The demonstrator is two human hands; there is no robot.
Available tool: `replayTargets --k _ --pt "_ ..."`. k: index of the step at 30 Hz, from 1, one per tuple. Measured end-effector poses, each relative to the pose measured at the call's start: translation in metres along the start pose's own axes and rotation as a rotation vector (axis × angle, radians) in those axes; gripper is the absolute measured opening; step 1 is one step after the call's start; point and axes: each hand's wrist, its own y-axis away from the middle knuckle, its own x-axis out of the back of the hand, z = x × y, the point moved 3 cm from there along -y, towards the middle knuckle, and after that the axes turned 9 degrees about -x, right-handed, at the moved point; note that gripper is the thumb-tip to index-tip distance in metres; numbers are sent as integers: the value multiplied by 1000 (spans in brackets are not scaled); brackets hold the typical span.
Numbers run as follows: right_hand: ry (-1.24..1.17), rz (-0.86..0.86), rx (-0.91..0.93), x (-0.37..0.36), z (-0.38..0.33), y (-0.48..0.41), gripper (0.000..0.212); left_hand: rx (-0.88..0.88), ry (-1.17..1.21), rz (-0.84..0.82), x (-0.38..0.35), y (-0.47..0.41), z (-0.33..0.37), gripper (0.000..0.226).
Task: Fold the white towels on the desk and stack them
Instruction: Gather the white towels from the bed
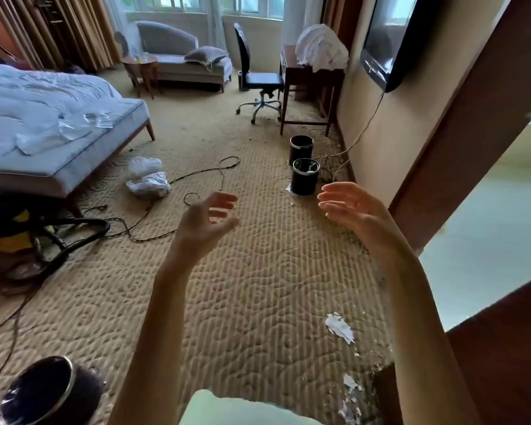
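Carpet [258,271], patterned beige, strewn with cables [203,171] and paper scraps [339,328]. Towels [321,46], white, lie heaped and unfolded on the tabletop [304,75] at the far wall near the window, a chair [252,65] just beside it. Left hand [207,219] raised in mid-air, fingers spread and loosely bent, holding nothing. Right hand [350,207] raised level with it, fingers apart, likewise holding nothing. Both hands well apart from the towels. Two black bins [305,177] stand by the wall between.
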Motion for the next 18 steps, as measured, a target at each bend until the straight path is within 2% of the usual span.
replayTargets --k 4,10,14,18 --pt "-26 51 -53 11 12 -52 29 63 37 -31 -12 -44 -24 31" --pt "-118 60 -101 22 34 -155 30 87 75 49 -24 -135 -76 27" --pt "-124 60 -123 41 51 -250 29 89 125 37 -50 -223 -114 27" --pt "-125 46 -109 74 39 -365 28 35 85 -53 -78 -339 -136 28"
